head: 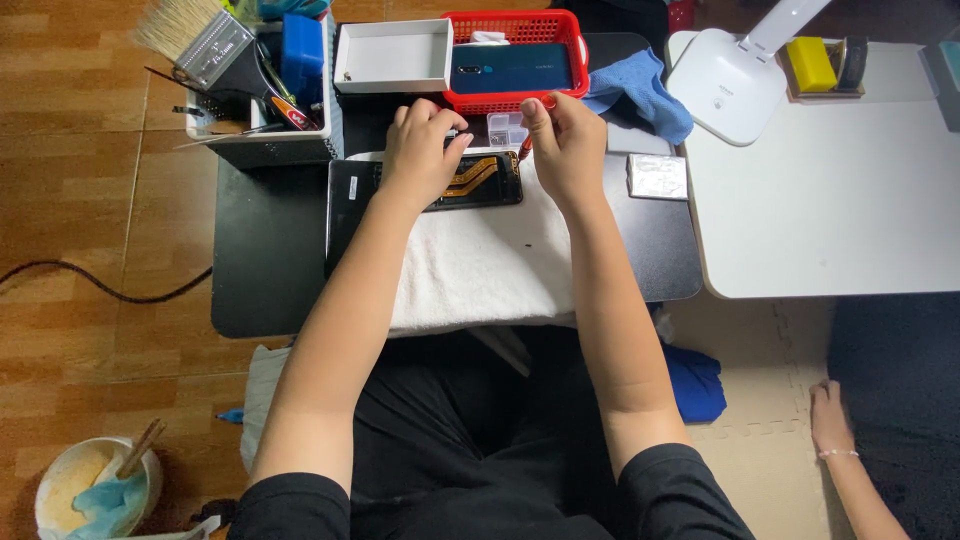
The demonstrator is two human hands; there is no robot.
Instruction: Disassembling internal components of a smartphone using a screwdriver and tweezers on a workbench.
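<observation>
Left hand point(420, 150) curled, fingers bent close together, tips pressing down on the top edge of the opened phone point(440, 185). No gap showing between those fingers; whether anything small sits pinched beneath them, impossible to tell. Right hand point(565, 145) closed, thumb and forefinger clamped on a thin red-handled tool point(525, 148), tip angled down toward the phone's upper right corner. Tool mostly covered by the hand; tip too small to make out.

Phone lying flat, back off, orange flex cables exposed, on a white towel point(480, 270) spread over a black table point(260, 270). Left part of the phone dark and glossy, middle hidden under the left hand.

Just behind the hands: a small clear parts box point(505, 128), half hidden by the fingers. Beyond it a red basket point(505, 25) holding a blue phone point(510, 68), and beside that a white open box point(392, 55). Blue cloth point(640, 90) to the right of the basket. Silvery flat square point(657, 176) on the table, right of the right hand. Tool tray point(265, 145) at upper left with a broad brush point(195, 35) sticking out, contents jumbled and hard to sort.

White lamp point(735, 80) on a white table point(830, 220), arm cut off at the top edge. Another person's hand point(832, 415) resting on the floor at lower right, arm cut off by the frame. Bowl point(70, 480) at lower left, partly cropped.
</observation>
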